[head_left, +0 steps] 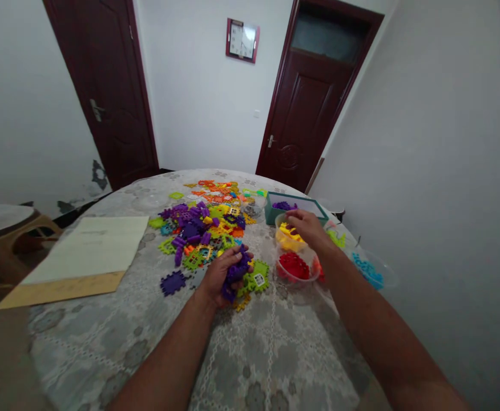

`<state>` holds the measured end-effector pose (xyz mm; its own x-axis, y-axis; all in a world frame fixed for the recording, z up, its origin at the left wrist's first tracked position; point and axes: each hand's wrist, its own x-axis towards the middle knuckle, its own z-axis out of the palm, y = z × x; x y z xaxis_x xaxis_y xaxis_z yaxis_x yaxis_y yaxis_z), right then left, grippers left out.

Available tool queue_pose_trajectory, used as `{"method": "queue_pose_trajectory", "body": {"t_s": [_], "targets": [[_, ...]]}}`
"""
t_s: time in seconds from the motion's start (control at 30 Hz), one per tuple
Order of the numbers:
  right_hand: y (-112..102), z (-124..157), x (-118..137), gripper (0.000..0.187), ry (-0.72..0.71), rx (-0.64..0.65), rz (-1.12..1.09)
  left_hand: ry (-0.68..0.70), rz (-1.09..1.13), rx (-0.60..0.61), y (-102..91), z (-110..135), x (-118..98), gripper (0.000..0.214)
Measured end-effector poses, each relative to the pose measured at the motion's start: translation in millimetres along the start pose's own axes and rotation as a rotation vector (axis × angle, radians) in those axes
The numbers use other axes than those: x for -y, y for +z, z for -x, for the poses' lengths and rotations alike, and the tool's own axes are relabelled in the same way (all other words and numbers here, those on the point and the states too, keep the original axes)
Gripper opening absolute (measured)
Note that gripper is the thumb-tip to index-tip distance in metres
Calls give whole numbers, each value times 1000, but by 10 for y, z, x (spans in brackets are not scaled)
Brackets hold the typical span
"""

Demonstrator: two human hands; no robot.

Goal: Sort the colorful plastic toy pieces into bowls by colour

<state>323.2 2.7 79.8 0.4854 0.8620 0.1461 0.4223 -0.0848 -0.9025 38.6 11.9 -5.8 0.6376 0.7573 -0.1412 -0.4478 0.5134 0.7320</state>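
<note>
My left hand (221, 275) is closed around a bunch of purple plastic building pieces (238, 269), held just above the table in front of a mixed heap. That heap of interlocking toy pieces (194, 228) has purple, green, yellow, orange and grey parts. My right hand (305, 224) is over the rim of a clear bowl of yellow pieces (290, 238). Its fingers look apart and point toward a green box (272, 214), with purple pieces (285, 205) inside. Nothing shows in the right hand. Nearer me, red pieces (293, 266) fill another clear bowl.
Blue pieces (367, 270) lie in a clear container at the right edge. Light-green pieces (338, 237) sit behind my right forearm. A pale sheet (89, 248) on cardboard (70, 290) lies at the left. A patterned cloth (267, 337) covers the round table.
</note>
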Motion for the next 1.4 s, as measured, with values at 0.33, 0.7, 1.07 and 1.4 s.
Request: {"method": "queue_pose_trajectory", "body": {"t_s": [0.33,0.7,1.07,1.4], "targets": [[665,945,263,30,-347,488,205,-17,-84,36,35,25,63,38],[216,715,214,19,-111,487,-4,-129,262,-80,-14,-22,-55,20],[-7,-225,81,54,7,-107,-197,-122,225,-149,35,1,-91,16],[520,1002,195,30,-401,346,185,-116,190,-125,62,0,-78,19]]}}
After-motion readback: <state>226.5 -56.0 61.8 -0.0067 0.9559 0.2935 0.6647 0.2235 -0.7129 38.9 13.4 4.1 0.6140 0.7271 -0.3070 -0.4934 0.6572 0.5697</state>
